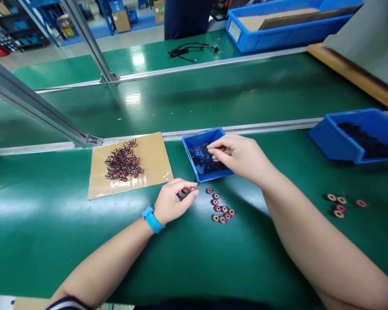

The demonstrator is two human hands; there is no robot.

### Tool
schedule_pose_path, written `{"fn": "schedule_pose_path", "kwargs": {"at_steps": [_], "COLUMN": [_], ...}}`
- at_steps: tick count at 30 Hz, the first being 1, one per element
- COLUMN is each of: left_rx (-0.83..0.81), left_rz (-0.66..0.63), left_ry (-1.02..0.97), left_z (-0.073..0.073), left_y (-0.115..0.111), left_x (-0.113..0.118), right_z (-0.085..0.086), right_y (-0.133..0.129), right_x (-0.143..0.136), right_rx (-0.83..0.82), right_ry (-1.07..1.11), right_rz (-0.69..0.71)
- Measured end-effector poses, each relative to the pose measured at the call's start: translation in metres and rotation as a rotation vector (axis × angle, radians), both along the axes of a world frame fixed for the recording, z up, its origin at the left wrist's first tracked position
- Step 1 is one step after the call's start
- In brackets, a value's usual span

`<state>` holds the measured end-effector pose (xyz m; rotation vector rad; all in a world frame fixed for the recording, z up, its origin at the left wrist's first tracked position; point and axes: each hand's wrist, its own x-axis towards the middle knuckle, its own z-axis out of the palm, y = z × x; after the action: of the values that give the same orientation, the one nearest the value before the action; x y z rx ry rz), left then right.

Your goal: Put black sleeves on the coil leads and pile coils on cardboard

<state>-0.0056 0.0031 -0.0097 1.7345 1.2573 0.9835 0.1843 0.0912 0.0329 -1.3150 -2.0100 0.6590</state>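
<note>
My left hand [174,200], wearing a blue wristband, pinches a small red-and-black wound stator [194,188] just in front of a small blue bin [198,176]. Thin black sleeve pieces [202,161] lie loose inside that bin. Over its right side is my right hand [233,153], thumb and forefinger pressed together; anything between the fingertips is too small to make out. Close to my left hand, several loose stators [224,209] lie flat on the green bench. A heap of stators with black legs [123,163] rests on a cardboard sheet [155,155] at left.
Farther right, several more stators [339,209] lie below a blue bin [333,137] of black parts. A metal rail [261,125] runs behind the work area, with an upright post [45,105] at left. Beyond are a black cable [184,51], a blue crate [245,36] and a person's dark clothing [187,19].
</note>
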Motion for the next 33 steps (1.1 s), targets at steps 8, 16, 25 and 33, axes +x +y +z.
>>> {"fn": "schedule_pose_path", "kwargs": {"at_steps": [8, 16, 25, 33], "left_rx": [0.030, -0.487, -0.610, -0.645], "left_rz": [0.048, 0.167, 0.154, 0.098], "left_ry": [-0.267, -0.924, -1.081, -1.077], "left_z": [0.000, -0.004, 0.002, 0.001], "left_y": [-0.001, 0.008, 0.011, 0.011], "left_x": [-0.002, 0.000, 0.000, -0.001], "right_z": [0.000, 0.004, 0.006, 0.020], "right_y": [0.000, -0.004, -0.006, -0.016], "right_x": [0.000, -0.003, -0.004, -0.014], "right_rx": [0.022, -0.099, -0.273, -0.498], "right_ry": [0.016, 0.082, 0.221, 0.563], "right_rz": [0.001, -0.060, -0.068, 0.016]}}
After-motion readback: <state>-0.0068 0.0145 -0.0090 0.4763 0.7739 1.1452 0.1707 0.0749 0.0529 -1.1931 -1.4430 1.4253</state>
